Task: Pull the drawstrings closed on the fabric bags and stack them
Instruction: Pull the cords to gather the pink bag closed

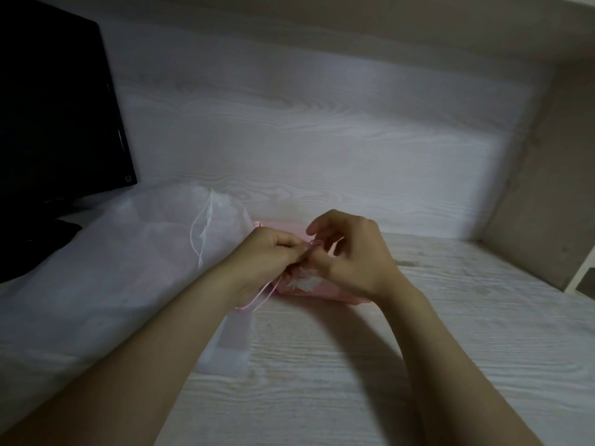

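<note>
left hand (273, 249): fingers curled, pinching the pink drawstring (257, 300) at the bag's mouth; fingertips hidden against the right hand.
right hand (351, 252): thumb and lower fingers pinch the same cord just beside the left hand; index finger lifted and bent above.
pink bag (299, 284): lies on the desk (354, 365) under both hands, mostly covered; only its far edge and near side show.
pink drawstring: a small loop shows between the hands; loose tails trail out below the left wrist.
white bags (128, 268): sheer heap to the left, touching the pink bag; number unclear, with a white cord (201, 233) hanging at the top.
monitor (58, 107): dark, cut off at the left edge.
hard to make out: whether the pink bag's mouth is closed; pale contents are blurred.
</note>
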`<action>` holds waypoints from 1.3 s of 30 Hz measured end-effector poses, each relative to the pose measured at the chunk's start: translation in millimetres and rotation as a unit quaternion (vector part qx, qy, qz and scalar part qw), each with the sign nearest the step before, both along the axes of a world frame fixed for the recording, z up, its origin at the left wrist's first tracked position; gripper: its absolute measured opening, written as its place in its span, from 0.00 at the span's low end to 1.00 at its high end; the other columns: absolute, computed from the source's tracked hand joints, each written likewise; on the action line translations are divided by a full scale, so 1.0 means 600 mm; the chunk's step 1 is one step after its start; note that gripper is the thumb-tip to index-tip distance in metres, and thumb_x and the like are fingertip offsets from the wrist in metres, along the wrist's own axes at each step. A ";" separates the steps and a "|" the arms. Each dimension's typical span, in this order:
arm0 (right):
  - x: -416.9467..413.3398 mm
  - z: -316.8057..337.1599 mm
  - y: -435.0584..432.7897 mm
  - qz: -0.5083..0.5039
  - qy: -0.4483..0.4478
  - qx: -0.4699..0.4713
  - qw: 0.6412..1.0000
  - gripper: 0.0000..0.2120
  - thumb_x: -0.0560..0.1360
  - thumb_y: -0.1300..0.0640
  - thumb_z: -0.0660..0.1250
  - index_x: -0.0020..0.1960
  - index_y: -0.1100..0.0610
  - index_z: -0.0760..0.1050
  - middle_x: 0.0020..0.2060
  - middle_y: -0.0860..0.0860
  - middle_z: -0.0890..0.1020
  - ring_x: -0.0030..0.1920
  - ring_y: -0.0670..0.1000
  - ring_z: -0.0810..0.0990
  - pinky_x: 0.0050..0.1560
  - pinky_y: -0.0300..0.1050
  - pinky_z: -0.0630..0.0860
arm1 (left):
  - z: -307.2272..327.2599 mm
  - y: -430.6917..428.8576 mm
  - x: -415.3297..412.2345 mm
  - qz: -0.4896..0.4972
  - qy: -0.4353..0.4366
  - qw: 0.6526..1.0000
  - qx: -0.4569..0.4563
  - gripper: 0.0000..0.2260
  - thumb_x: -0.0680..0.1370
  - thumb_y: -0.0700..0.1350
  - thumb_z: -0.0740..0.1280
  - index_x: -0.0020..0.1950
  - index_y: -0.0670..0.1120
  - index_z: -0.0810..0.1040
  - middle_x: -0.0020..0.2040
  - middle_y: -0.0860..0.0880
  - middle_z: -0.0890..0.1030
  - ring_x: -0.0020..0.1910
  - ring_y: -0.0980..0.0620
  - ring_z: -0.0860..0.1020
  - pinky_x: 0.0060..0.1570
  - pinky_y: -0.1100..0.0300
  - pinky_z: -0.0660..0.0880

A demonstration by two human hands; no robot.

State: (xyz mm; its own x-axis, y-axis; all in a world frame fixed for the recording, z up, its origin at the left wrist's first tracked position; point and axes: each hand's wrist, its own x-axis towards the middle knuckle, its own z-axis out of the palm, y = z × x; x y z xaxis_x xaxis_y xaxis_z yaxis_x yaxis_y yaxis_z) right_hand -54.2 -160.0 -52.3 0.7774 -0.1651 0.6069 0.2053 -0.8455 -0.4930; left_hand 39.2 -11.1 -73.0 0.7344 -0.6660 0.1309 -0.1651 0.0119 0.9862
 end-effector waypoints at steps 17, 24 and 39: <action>0.031 -0.016 0.004 -0.068 -0.017 -0.180 0.981 0.08 0.70 0.64 0.75 0.44 0.52 0.88 0.37 0.49 0.87 0.39 0.51 0.82 0.41 0.47 0.78 | 0.008 -0.005 0.005 0.027 0.005 1.000 -0.001 0.09 0.75 0.32 0.70 0.35 0.38 0.86 0.32 0.39 0.79 0.36 0.47 0.74 0.42 0.52 0.70; 0.025 -0.016 0.000 -0.086 0.000 -0.122 0.989 0.09 0.70 0.61 0.69 0.42 0.53 0.87 0.32 0.46 0.84 0.34 0.47 0.81 0.36 0.40 0.75 | 0.006 -0.007 0.000 0.049 -0.017 0.999 0.010 0.07 0.74 0.29 0.70 0.48 0.38 0.84 0.42 0.42 0.83 0.40 0.51 0.80 0.41 0.60 0.77; 0.008 -0.002 -0.008 0.038 0.158 0.407 0.899 0.15 0.68 0.59 0.71 0.49 0.71 0.81 0.40 0.61 0.75 0.42 0.59 0.69 0.46 0.54 0.67 | 0.006 0.010 0.008 0.137 -0.321 0.937 0.018 0.13 0.76 0.33 0.73 0.50 0.50 0.91 0.47 0.58 0.89 0.49 0.64 0.85 0.56 0.60 0.83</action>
State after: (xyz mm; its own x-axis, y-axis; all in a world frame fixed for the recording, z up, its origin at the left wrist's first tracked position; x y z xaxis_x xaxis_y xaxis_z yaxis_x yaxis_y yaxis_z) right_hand -49.4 -164.7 -53.4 0.9177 -0.3932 0.0563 -0.0109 -0.1667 -0.9859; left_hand 43.8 -5.0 -69.5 0.6558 -0.4767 0.5854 -0.7166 -0.1489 0.6814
